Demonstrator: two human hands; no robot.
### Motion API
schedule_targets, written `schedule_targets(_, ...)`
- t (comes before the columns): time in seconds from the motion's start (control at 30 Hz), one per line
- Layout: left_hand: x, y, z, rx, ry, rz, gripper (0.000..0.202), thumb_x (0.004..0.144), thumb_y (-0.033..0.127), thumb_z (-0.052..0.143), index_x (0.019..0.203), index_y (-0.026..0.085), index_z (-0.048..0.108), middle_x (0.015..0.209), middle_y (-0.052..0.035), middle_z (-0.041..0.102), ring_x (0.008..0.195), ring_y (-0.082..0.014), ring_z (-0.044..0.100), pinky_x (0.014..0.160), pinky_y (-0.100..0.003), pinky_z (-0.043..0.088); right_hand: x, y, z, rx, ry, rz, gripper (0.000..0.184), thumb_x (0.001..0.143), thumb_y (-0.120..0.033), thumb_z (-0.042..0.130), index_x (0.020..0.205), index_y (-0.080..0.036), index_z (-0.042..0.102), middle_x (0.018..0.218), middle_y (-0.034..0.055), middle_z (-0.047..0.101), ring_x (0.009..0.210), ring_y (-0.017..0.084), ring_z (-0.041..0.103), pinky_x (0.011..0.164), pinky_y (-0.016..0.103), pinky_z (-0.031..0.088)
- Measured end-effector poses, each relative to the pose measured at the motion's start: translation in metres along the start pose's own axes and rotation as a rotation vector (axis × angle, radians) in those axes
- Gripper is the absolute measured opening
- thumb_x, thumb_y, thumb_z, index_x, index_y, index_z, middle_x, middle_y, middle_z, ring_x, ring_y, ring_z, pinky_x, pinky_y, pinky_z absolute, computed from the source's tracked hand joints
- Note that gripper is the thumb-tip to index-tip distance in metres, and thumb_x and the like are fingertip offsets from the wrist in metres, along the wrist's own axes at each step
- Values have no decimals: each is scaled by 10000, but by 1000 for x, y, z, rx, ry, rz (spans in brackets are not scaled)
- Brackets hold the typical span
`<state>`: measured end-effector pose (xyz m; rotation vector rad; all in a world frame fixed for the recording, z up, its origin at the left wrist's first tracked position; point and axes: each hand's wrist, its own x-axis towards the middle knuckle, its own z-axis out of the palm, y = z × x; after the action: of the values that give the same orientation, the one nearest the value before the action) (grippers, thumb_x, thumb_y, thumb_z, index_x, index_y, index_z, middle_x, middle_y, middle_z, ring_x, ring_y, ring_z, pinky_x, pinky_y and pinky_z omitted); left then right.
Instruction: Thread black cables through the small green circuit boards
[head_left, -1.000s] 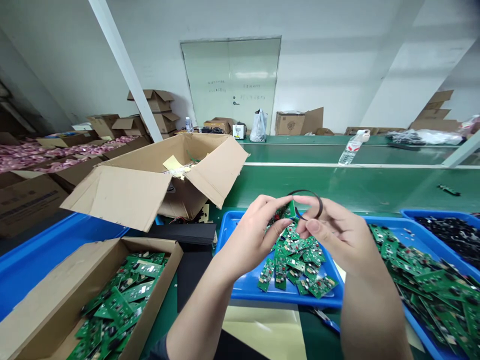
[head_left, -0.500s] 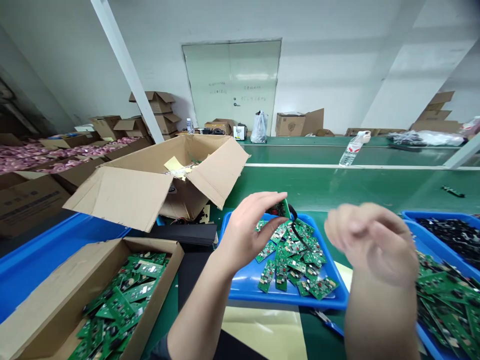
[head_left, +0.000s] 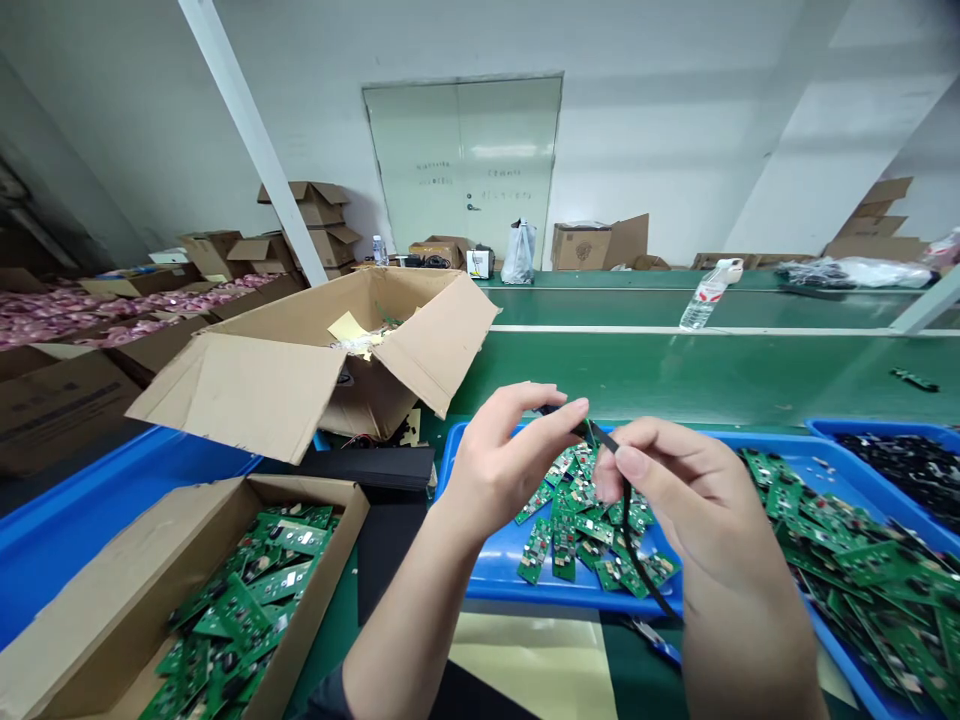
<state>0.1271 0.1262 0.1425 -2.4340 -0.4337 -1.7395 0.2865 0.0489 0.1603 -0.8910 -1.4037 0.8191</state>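
Observation:
My left hand (head_left: 499,455) is closed over the middle tray, pinching a small green circuit board that is mostly hidden behind its fingers; a dark edge shows at the fingertips. From there a flat black cable (head_left: 606,440) stretches across to my right hand (head_left: 682,480), whose thumb and forefinger are closed on it. The cable's loose length hangs below the right fingers and curves down over the tray's front rim. Beneath both hands lies a blue tray (head_left: 555,597) with several green circuit boards (head_left: 562,535), partly covered by the right hand.
A cardboard box of boards (head_left: 341,495) stands at left, a large open carton (head_left: 255,375) behind it. On the right are a blue tray of boards (head_left: 847,690) and one of black parts (head_left: 817,428). A blue-handled tool (head_left: 656,640) lies in front. Farther back stands a water bottle (head_left: 703,297).
My right hand, blurred and apart before, has moved left and gripped the black cable. The board in my left hand has turned, so its face no longer shows.

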Motion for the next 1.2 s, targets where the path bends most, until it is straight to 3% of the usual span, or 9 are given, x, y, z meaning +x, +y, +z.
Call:
schedule_targets(0.17,-4,-1,7,20,42,41,281,868,166,651,1140,230,632,1044,-72,656,948,-177,663,776,-309,599,-4,2,5,152,-27,45,249,906,-366,604,736,-192,654,564,-2,632,542,132,583,555,260,493)
schedule_targets(0.3,3,2,1,-53,70,17,254,876,146,639,1127,183,621,1015,-73,651,914,-146,662,765,-256,593,-5,1,7,164,-68,84,239,904,-341,608,737,-183,672,522,-6,621,484,120,562,503,241,470)
schedule_targets(0.73,6,5,-4,-254,1,-108,283,891,245,635,1167,191,603,989,-62,652,900,-147,659,770,-268,603,9,8,12,511,-153,181,276,827,-310,671,592,-174,621,412,-37,517,386,101,481,416,215,393)
schedule_targets(1.03,6,3,-2,-252,-20,-83,292,862,202,669,1147,158,624,980,-66,652,899,-134,658,798,-244,592,5,4,10,421,-107,132,260,831,-278,644,590,-182,633,436,-20,537,413,115,500,435,234,404)
schedule_targets(1.2,5,6,-6,-398,-57,-197,325,871,242,660,1191,193,629,997,-68,660,914,-154,663,787,-286,615,7,9,8,398,-138,190,254,822,-258,651,582,-176,631,437,-16,556,412,105,507,436,212,398)
